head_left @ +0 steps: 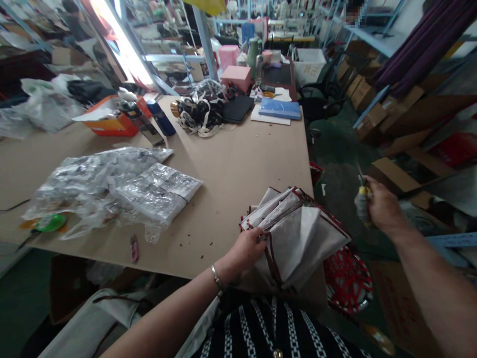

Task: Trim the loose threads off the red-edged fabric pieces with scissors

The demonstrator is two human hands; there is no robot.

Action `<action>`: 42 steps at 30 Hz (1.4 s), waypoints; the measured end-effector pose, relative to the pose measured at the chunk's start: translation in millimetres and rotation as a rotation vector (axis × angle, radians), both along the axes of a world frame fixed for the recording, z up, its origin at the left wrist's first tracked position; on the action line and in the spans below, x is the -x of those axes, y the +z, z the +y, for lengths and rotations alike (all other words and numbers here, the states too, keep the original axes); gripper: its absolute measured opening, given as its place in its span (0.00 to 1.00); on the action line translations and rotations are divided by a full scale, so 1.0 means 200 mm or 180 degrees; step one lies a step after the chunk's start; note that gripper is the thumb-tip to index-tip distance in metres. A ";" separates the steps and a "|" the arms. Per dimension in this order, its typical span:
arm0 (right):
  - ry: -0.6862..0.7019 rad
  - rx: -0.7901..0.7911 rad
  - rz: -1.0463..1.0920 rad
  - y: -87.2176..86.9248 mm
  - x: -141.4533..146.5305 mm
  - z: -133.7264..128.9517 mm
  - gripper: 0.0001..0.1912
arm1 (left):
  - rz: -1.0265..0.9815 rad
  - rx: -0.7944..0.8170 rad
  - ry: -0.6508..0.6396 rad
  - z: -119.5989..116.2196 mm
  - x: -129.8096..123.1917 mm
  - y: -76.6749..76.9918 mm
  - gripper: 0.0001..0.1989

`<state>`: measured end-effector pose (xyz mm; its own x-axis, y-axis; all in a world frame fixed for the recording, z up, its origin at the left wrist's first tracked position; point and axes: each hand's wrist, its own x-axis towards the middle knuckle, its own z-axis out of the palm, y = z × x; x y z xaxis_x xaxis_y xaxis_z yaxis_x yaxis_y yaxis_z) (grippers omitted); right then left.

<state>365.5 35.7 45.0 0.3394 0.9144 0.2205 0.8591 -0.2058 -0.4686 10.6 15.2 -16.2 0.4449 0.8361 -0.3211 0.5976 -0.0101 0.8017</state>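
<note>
My left hand (250, 248), with a bracelet at the wrist, is closed on the near left edge of a stack of white fabric pieces (294, 238) with dark red edging. The stack is folded and fanned, lying at the table's right front corner and partly hanging over the edge. Off to the right, above the floor, my right hand (383, 206) is closed round a pointed tool (363, 199) with a yellow and whitish wrapped handle. Its thin tip points up; blur hides its exact kind. The right hand is apart from the fabric.
On the table (238, 164) lie clear plastic bags (149, 184), pink thread snips (134, 248), a green tape roll (51, 222), an orange box (112, 122), a blue bottle (160, 117) and a blue folder (279, 108). A red-strapped basket (348, 281) and cardboard boxes (402, 174) stand right.
</note>
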 end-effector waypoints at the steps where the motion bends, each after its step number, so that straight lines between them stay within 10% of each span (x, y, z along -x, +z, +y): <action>1: 0.0035 0.0026 0.0123 -0.02 0.05 -0.03 0.26 | 0.0115 -0.0003 -0.0042 0.01 0.00 -0.03 0.06; 7: 0.1091 0.1331 0.2379 -0.13 0.54 -0.34 0.28 | 0.0353 -0.0419 -0.0072 0.00 0.02 -0.08 0.07; 13: 0.1562 0.2784 0.3545 -0.23 0.77 -0.54 0.34 | -0.0324 0.0670 0.0305 -0.04 0.05 -0.04 0.10; 24: 0.1907 0.2974 0.3411 -0.25 0.79 -0.55 0.26 | -0.0654 0.0860 0.0315 -0.05 0.06 0.02 0.09; 33: 0.1465 0.3147 0.3365 -0.18 0.85 -0.54 0.31 | 0.1368 -0.1285 -0.0815 -0.12 0.09 0.05 0.07; 42: 0.1871 0.2594 0.3031 -0.21 0.88 -0.53 0.26 | 0.1695 -0.1755 -0.1209 -0.15 0.07 0.12 0.07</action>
<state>188.7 -70.1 3.2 -0.4202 0.7316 -0.5368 0.3342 -0.4252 -0.8411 -3.8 -15.8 8.5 0.6317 0.7589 -0.1579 0.7704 -0.5920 0.2368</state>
